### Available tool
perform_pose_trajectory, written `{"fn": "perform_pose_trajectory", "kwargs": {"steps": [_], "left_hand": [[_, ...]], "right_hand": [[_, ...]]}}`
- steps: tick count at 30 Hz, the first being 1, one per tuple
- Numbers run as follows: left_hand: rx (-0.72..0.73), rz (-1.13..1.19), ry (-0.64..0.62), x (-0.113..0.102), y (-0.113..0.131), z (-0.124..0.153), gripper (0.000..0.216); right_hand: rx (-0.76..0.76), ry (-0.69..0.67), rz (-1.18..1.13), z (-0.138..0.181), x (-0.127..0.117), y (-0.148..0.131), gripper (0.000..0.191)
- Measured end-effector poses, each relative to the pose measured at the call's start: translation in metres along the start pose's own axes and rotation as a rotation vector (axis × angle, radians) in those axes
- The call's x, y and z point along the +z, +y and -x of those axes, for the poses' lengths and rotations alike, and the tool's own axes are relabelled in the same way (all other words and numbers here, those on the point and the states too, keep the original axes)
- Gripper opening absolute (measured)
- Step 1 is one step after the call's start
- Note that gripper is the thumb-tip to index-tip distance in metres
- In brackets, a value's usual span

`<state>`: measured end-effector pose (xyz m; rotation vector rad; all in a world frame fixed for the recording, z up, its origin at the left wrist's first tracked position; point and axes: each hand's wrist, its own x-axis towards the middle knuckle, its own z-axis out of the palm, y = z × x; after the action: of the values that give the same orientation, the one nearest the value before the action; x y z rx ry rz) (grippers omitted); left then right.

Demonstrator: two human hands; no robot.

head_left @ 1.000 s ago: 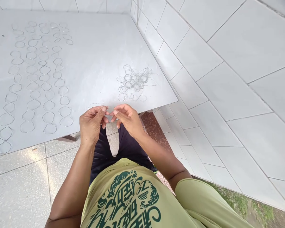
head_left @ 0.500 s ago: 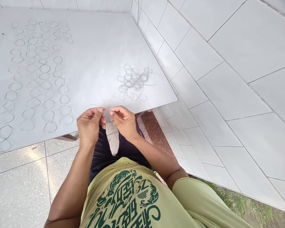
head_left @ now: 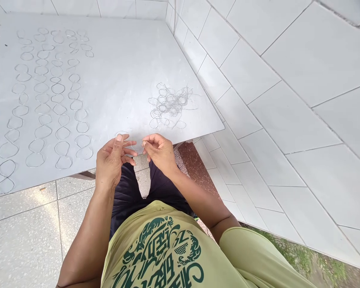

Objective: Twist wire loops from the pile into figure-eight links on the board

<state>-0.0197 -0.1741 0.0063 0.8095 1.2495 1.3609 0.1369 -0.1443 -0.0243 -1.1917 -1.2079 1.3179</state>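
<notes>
My left hand [head_left: 112, 158] pinches a thin wire loop [head_left: 121, 131] between thumb and forefinger at the near edge of the table, its other fingers loosely extended. The wire curves across toward my right hand [head_left: 159, 153], whose thumb and forefinger are pressed together around what looks like its end. A tangled pile of thin wire pieces [head_left: 171, 104] lies on the table beyond my right hand. To the left, several figure-eight wire shapes [head_left: 6, 176] are laid out in columns.
The white table [head_left: 123, 80] stands against a tiled wall [head_left: 258, 100] on the right and another at the back. Its near edge runs just before my body. Speckled floor tiles [head_left: 24, 232] show below at the left.
My left thumb has shifted slightly left and up, and its fingers have spread. My right hand has moved a little to the right, so more of the wire shows between the hands.
</notes>
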Motion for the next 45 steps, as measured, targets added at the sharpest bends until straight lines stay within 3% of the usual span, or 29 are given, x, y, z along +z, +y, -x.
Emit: {"fn": "perform_pose_trajectory", "kwargs": {"steps": [4,9,14,17,22,25,28,34,39,45], "left_hand": [[0.091,-0.040,0.078,0.002,-0.006,0.011,0.051],[0.114,-0.061,0.077,0.005,-0.013,0.019,0.038],[0.106,-0.054,0.092,0.001,-0.013,0.017,0.027],[0.081,-0.036,0.070,-0.002,-0.011,0.016,0.026],[0.052,0.011,0.106,-0.006,-0.008,0.018,0.038],[0.069,-0.059,0.151,-0.007,-0.006,0.025,0.048],[0.066,-0.146,0.157,-0.008,-0.013,0.043,0.047],[-0.085,-0.184,-0.018,-0.021,-0.076,0.098,0.047],[-0.218,-0.240,0.089,-0.056,-0.117,0.116,0.055],[-0.203,-0.266,0.251,-0.095,-0.110,0.099,0.063]], "right_hand": [[0.002,0.045,-0.010,0.000,0.001,-0.004,0.016],[0.007,0.027,0.024,0.000,0.002,-0.010,0.014],[-0.042,-0.041,0.275,-0.002,-0.002,-0.013,0.012],[-0.052,-0.107,0.360,-0.003,-0.002,-0.018,0.011],[-0.007,-0.158,0.292,-0.018,0.006,-0.031,0.008],[-0.016,-0.142,0.335,-0.060,0.019,-0.042,0.007],[-0.027,-0.121,0.408,-0.126,0.041,-0.053,0.012],[0.190,-0.026,0.345,-0.246,0.098,-0.071,0.012],[0.275,-0.006,0.360,-0.296,0.137,-0.070,0.014],[0.352,0.010,0.355,-0.333,0.167,-0.067,0.006]]}}
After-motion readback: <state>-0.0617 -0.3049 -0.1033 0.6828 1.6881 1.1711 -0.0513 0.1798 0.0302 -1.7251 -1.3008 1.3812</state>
